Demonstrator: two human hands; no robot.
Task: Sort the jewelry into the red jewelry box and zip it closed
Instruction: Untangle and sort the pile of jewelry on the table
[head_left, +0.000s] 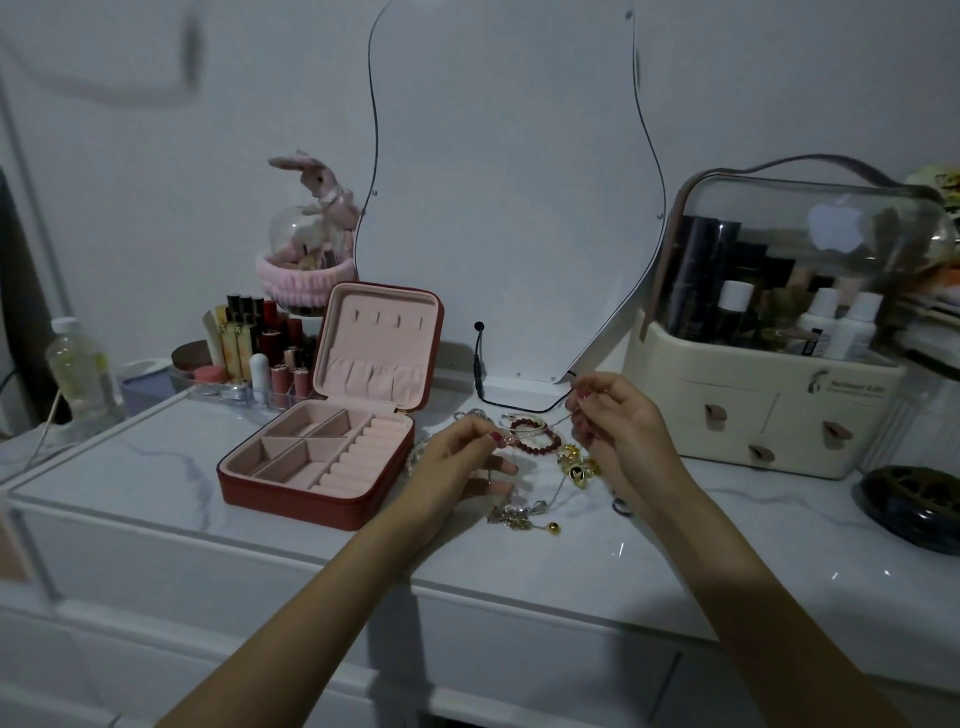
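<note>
The red jewelry box (291, 496) lies open on the marble top, its pink lid upright and its pink compartments bare. To its right lies a heap of jewelry: a dark red bead bracelet (540, 441), gold pieces (576, 467) and a silver chain tangle (514, 514). My left hand (462, 462) and my right hand (618, 431) hover over the heap. Each pinches one end of a thin chain necklace (545, 428) stretched between them, above the bracelet.
A curvy mirror (509, 197) stands behind the jewelry with a black cable (480, 374) at its foot. A lipstick organiser (254, 353) and a plastic bottle (83, 374) sit left. A cream cosmetics case (769, 395) and a dark dish (914, 504) sit right.
</note>
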